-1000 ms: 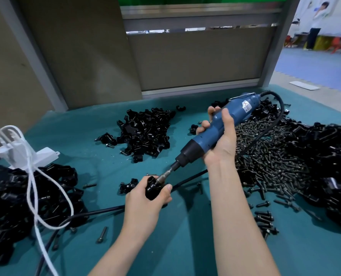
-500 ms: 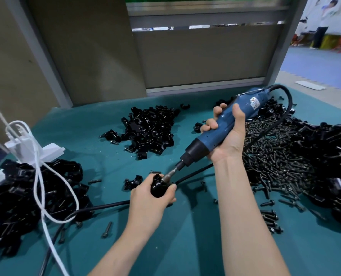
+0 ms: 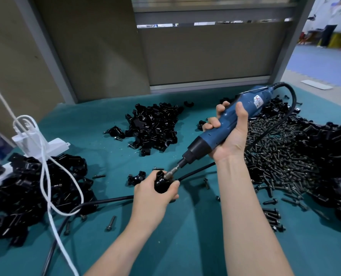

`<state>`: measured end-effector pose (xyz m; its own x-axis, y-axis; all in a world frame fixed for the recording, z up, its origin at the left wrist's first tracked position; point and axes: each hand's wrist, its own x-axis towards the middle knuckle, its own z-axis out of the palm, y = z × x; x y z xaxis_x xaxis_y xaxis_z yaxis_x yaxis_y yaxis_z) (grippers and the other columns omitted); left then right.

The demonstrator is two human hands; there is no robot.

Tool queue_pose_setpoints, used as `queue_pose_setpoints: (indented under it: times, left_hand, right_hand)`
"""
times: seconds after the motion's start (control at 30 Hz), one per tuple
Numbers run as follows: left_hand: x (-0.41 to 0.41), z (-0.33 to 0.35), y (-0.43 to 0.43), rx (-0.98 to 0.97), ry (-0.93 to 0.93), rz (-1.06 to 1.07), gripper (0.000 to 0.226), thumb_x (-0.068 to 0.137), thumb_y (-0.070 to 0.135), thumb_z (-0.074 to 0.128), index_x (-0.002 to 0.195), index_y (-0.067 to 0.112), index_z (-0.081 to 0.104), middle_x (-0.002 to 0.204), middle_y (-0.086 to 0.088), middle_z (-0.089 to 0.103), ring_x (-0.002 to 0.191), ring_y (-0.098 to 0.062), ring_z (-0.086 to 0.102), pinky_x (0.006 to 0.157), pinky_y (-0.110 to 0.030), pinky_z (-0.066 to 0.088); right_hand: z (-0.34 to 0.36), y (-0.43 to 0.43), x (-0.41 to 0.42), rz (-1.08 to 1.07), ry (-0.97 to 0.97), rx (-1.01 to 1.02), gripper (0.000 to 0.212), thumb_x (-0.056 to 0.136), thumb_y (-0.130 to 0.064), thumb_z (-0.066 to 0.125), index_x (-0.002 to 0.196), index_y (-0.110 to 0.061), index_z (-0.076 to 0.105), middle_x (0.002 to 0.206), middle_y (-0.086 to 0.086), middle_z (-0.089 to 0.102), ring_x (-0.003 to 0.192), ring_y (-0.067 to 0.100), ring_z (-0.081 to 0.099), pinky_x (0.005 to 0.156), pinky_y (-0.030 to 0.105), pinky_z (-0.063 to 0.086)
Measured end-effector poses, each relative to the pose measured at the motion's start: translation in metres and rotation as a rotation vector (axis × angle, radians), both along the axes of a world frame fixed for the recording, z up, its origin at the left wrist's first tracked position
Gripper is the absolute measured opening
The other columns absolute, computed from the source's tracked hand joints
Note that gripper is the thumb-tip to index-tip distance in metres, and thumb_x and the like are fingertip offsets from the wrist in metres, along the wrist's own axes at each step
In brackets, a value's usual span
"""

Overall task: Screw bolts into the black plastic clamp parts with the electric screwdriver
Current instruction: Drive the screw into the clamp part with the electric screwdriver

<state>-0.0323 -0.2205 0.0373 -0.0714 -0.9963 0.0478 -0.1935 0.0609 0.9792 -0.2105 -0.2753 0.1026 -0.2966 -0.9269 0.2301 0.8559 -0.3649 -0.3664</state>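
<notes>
Left hand [image 3: 155, 196] curled round black clamp part [image 3: 160, 183] at view centre, over table [image 3: 195, 236]. We grip it so bolt hole faces 2 o'clock, toward tool. Right hand [image 3: 232, 136] wrapped round blue electric screwdriver [image 3: 223, 128], body slanting up toward 2 o'clock. Bit tip meets clamp part, in line with hole, we judge, so bolt drives straight. Loose bolts [image 3: 275, 156] heaped at 3 o'clock, near right hand. Clamp pile [image 3: 155, 126] at 12 o'clock.

On the table [image 3: 185, 246], bolt heap [image 3: 281, 156] lies right of clamp pile [image 3: 153, 128].
</notes>
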Motion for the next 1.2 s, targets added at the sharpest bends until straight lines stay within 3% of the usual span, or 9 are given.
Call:
queue_pose_setpoints:
  times: [0.13, 0.3, 0.47, 0.57, 0.67, 0.8, 0.9, 1.2]
  left_hand:
    - [0.001, 0.0, 0.0, 0.013, 0.007, -0.007, 0.012, 0.081, 0.011, 0.075, 0.08, 0.012, 0.063, 0.076, -0.012, 0.07, 0.064, -0.016, 0.073, 0.073, -0.037, 0.061]
    - [0.001, 0.0, -0.001, 0.012, 0.007, -0.03, 0.012, 0.082, 0.013, 0.074, 0.079, 0.013, 0.062, 0.068, -0.004, 0.071, 0.066, -0.018, 0.073, 0.078, -0.043, 0.06]
    - [0.001, -0.001, -0.001, 0.01, 0.065, -0.067, 0.017, 0.083, 0.008, 0.072, 0.087, 0.021, 0.062, 0.066, 0.001, 0.069, 0.065, -0.021, 0.072, 0.074, -0.039, 0.061]
    - [0.003, 0.001, -0.002, 0.006, 0.111, -0.145, 0.03, 0.085, 0.005, 0.07, 0.088, 0.034, 0.063, 0.072, -0.001, 0.066, 0.064, -0.023, 0.071, 0.064, -0.031, 0.06]
    - [0.004, 0.002, -0.004, 0.033, 0.172, -0.141, 0.03, 0.086, 0.001, 0.068, 0.082, 0.031, 0.061, 0.081, -0.017, 0.065, 0.065, -0.023, 0.07, 0.06, -0.028, 0.058]
    - [0.008, 0.004, -0.009, 0.116, 0.353, -0.134, 0.027, 0.089, 0.001, 0.063, 0.077, 0.024, 0.06, 0.075, -0.01, 0.07, 0.07, -0.024, 0.071, 0.057, -0.027, 0.057]
    - [0.012, 0.006, -0.011, 0.158, 0.44, -0.139, 0.023, 0.091, 0.004, 0.06, 0.077, 0.022, 0.061, 0.077, -0.01, 0.07, 0.071, -0.027, 0.071, 0.054, -0.027, 0.055]
    - [0.012, 0.004, -0.011, 0.098, 0.359, -0.175, 0.029, 0.09, 0.001, 0.061, 0.074, 0.026, 0.061, 0.069, 0.0, 0.064, 0.058, -0.019, 0.064, 0.041, -0.024, 0.047]
  right_hand:
    - [0.003, 0.001, 0.0, 0.041, 0.017, -0.071, 0.048, 0.052, -0.037, 0.088, 0.085, -0.019, 0.06, 0.076, -0.007, 0.06, 0.043, 0.008, 0.047, 0.047, 0.021, 0.044]
    - [0.004, 0.002, 0.002, 0.05, 0.037, -0.105, 0.052, 0.049, -0.038, 0.091, 0.086, -0.018, 0.061, 0.079, -0.007, 0.062, 0.044, 0.007, 0.047, 0.048, 0.021, 0.045]
    - [0.003, 0.004, 0.001, 0.03, 0.023, -0.104, 0.054, 0.047, -0.039, 0.091, 0.088, -0.017, 0.064, 0.084, -0.006, 0.064, 0.044, 0.008, 0.048, 0.047, 0.021, 0.045]
    - [0.006, 0.005, -0.002, 0.012, 0.029, -0.106, 0.055, 0.048, -0.04, 0.09, 0.09, -0.018, 0.063, 0.084, -0.006, 0.065, 0.044, 0.008, 0.048, 0.048, 0.02, 0.044]
    - [0.008, 0.007, -0.011, -0.013, -0.018, -0.11, 0.049, 0.052, -0.038, 0.087, 0.09, -0.018, 0.063, 0.082, -0.005, 0.064, 0.043, 0.008, 0.049, 0.047, 0.02, 0.044]
    - [0.006, 0.013, -0.027, -0.125, -0.046, -0.036, 0.028, 0.074, -0.038, 0.066, 0.093, -0.02, 0.057, 0.08, -0.007, 0.062, 0.042, 0.008, 0.047, 0.045, 0.02, 0.043]
    - [0.004, 0.014, -0.029, -0.167, -0.025, 0.025, 0.022, 0.08, -0.039, 0.058, 0.091, -0.021, 0.056, 0.079, -0.008, 0.06, 0.043, 0.007, 0.047, 0.046, 0.02, 0.043]
    - [0.009, 0.011, -0.019, -0.133, 0.049, 0.068, 0.02, 0.085, -0.04, 0.055, 0.087, -0.021, 0.055, 0.077, -0.008, 0.059, 0.043, 0.007, 0.046, 0.047, 0.019, 0.041]
